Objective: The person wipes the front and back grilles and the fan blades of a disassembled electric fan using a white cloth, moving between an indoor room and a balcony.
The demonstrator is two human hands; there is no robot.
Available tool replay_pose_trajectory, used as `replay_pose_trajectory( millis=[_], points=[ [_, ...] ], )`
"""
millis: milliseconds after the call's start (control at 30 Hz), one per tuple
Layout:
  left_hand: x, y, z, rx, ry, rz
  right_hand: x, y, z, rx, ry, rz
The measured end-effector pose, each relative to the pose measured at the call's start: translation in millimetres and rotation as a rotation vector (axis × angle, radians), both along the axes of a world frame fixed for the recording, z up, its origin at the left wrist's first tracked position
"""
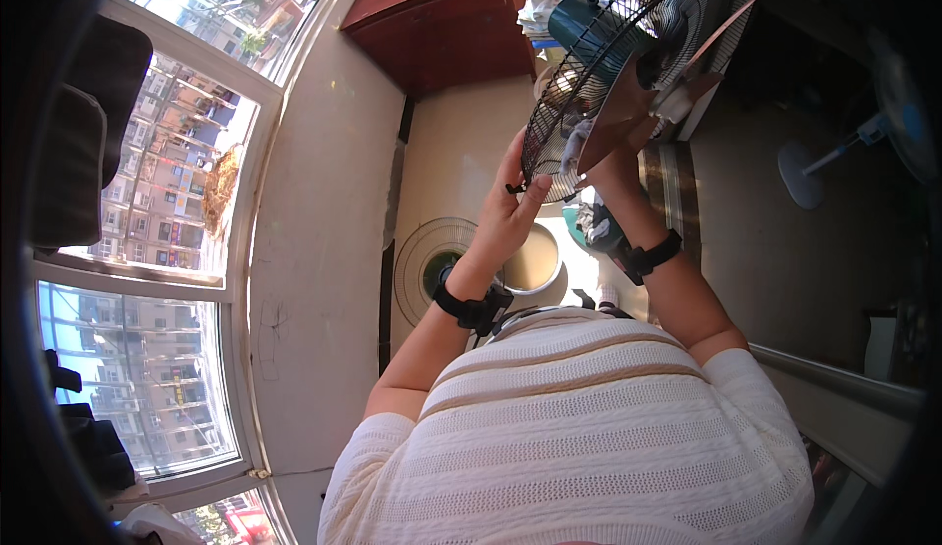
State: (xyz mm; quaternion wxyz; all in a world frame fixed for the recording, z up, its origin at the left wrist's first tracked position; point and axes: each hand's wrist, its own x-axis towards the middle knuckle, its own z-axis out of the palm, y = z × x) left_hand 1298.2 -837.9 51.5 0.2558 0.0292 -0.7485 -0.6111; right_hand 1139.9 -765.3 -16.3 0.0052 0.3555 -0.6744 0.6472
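Observation:
A fan head with a black wire rear grille, brown blades and a green motor housing stands before me, its front uncovered. My left hand grips the lower left rim of the grille, thumb on the near side. My right hand reaches in beside the blades, which hide most of its fingers. At those fingers a grey cloth presses against the inside of the wires. Both wrists wear black bands.
On the floor lie a round wire grille with a green centre and a basin of cloudy water. A green container holds crumpled material. A red wooden cabinet stands ahead, windows at left, a white pedestal fan at right.

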Motion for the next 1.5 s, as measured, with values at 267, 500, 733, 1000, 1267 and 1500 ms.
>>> replay_pose_trajectory(
  millis=[267, 500, 733, 1000, 1267, 1500],
  points=[
    [1, 5, 3, -0.121, -0.093, 0.043, 2, -11, -28, 0.168, 0.405, -0.6],
    [-1, -2, -15, -0.082, -0.076, 0.028, 23, -22, -25, 0.026, -0.024, -0.105],
    [5, -12, -29, -0.11, -0.117, 0.067, 65, -11, -22, 0.036, 0.053, 0.09],
    [1, -20, -37, -0.255, -0.164, 0.193, 36, -25, -85, 0.236, 0.056, -0.129],
    [-1, -19, -55, -0.128, -0.338, 0.264, -43, -28, -138, -0.196, -0.237, -0.236],
    [3, -25, -75, -0.055, -0.221, 0.212, -23, -37, -107, -0.624, -0.538, -0.006]
  ],
)
